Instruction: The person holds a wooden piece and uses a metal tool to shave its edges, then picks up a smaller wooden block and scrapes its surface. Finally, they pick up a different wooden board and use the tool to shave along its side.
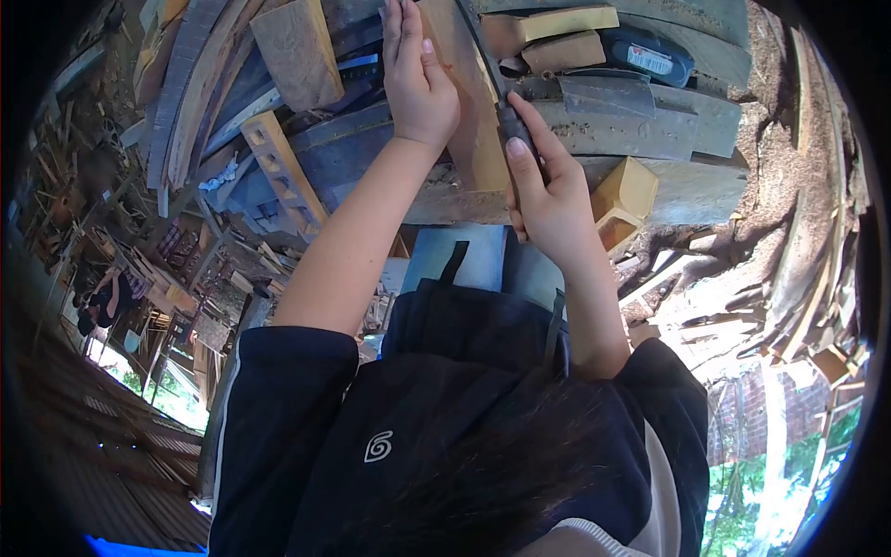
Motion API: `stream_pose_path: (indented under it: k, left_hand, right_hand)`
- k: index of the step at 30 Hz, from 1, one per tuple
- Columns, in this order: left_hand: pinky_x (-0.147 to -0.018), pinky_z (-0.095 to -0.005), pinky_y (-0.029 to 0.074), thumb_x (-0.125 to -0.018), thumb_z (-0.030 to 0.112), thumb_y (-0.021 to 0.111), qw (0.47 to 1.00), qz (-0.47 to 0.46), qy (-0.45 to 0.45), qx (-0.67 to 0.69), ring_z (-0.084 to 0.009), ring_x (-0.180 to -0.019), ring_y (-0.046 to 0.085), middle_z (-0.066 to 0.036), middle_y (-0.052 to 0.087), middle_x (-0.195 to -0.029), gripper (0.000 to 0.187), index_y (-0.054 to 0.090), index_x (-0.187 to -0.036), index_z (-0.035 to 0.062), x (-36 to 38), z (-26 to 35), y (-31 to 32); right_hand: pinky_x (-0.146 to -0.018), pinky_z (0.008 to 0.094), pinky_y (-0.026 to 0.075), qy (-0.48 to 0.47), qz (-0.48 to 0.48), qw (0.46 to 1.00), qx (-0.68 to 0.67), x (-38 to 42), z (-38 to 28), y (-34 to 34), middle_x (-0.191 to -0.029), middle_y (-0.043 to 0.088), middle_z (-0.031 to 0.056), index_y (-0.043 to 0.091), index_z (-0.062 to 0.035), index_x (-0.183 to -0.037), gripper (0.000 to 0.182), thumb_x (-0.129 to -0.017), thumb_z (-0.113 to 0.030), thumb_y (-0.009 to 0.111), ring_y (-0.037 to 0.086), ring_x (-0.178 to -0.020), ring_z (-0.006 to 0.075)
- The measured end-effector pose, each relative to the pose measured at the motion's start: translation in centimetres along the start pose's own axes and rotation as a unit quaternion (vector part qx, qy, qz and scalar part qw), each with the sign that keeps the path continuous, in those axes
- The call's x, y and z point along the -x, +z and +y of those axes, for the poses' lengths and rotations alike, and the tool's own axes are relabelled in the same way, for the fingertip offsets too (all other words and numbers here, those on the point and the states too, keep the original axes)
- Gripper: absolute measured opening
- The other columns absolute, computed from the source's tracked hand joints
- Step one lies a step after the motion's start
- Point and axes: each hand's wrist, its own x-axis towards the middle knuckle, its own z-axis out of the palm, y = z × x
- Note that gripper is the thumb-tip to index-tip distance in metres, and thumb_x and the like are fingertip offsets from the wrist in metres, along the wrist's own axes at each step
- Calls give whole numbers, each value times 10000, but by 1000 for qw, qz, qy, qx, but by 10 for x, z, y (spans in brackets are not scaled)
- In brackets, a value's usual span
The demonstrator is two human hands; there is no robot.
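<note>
Okay, so resting a flattened-out left hand (422, 88) against the wooden board (476, 144) and clamping the right hand (553, 186) round a dark handle (510, 123).

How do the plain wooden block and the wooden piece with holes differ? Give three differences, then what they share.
The plain block has an unbroken face; the holed piece has a row of openings along it.
The plain block is broad; the holed piece is narrower.
The plain block lies farther from the person's body; the holed piece lies nearer.
Both are wooden and lie to the left of the left hand.
</note>
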Motion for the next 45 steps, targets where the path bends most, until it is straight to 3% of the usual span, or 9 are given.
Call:
stream_pose_path:
  k: [4,6,25,31,34,36,39,44,45]
  left_hand:
    - [-1212,-427,283,-1071,104,374,1000,3,10,3,-382,-1503,297,-245,338,-1598,452,420,-1502,-23,-3,0,0]
    - [-1212,-426,284,-1071,104,375,1000,-1,8,-1,-379,-1504,296,-245,338,-1598,451,420,-1501,-25,-1,-1,-1]
    - [-1224,-409,263,-1052,53,373,1000,-2,-17,19,-351,-1516,277,-239,324,-1607,457,421,-1500,-27,-3,2,1]
    - [-1224,-442,264,-1061,77,356,1000,-14,-7,22,-388,-1519,243,-236,294,-1619,468,389,-1513,-40,-3,1,-1]
    - [-1222,-445,264,-1062,79,354,1000,-11,-13,15,-390,-1518,246,-241,298,-1616,466,389,-1508,-51,-3,1,1]
    - [-1222,-447,265,-1063,83,354,1000,-12,-6,19,-390,-1519,244,-241,297,-1617,465,389,-1506,-56,-3,0,0]
    - [-1221,-445,267,-1064,84,356,1000,-12,1,28,-389,-1520,240,-240,292,-1619,465,389,-1504,-61,-2,-6,2]
    - [-1220,-433,273,-1056,62,363,998,-13,-39,55,-380,-1524,237,-226,279,-1630,470,386,-1514,-41,-4,5,-1]
    - [-1223,-437,267,-1058,61,367,999,-19,-12,39,-377,-1524,235,-220,272,-1634,475,376,-1525,-26,-3,1,-1]
  right_hand:
    - [-509,250,469,34,-14,999,29,2,3,-4,-1117,675,94,489,-108,-1493,449,-1056,-200,540,525,-565,66]
    - [-386,225,357,-61,9,998,8,-7,7,4,-601,493,-24,435,-179,-1537,461,-1084,-240,496,424,-431,45]
    - [-414,235,392,-198,75,972,103,-1,28,10,-634,531,-32,464,-147,-1517,459,-1066,-205,522,436,-439,47]
    - [-429,233,394,-115,57,989,72,-5,16,13,-679,547,-16,463,-128,-1517,466,-1061,-201,527,445,-458,31]
    - [-510,259,467,-114,51,987,99,1,26,10,-729,586,7,485,-106,-1498,450,-1057,-185,531,527,-538,69]
    - [-708,310,541,-316,120,929,152,-18,40,14,-840,685,105,510,-74,-1470,442,-1042,-179,551,653,-723,171]
    - [-941,332,501,-141,57,983,107,-38,-10,31,-1073,713,218,523,-44,-1446,444,-1025,-177,568,677,-1029,236]
    - [-1010,296,447,-165,42,979,109,-5,12,36,-1235,666,235,508,-26,-1455,454,-1026,-167,563,614,-1167,179]
    - [-974,338,483,-174,74,978,86,6,20,32,-1213,672,265,514,-55,-1455,450,-1023,-168,566,654,-1138,271]
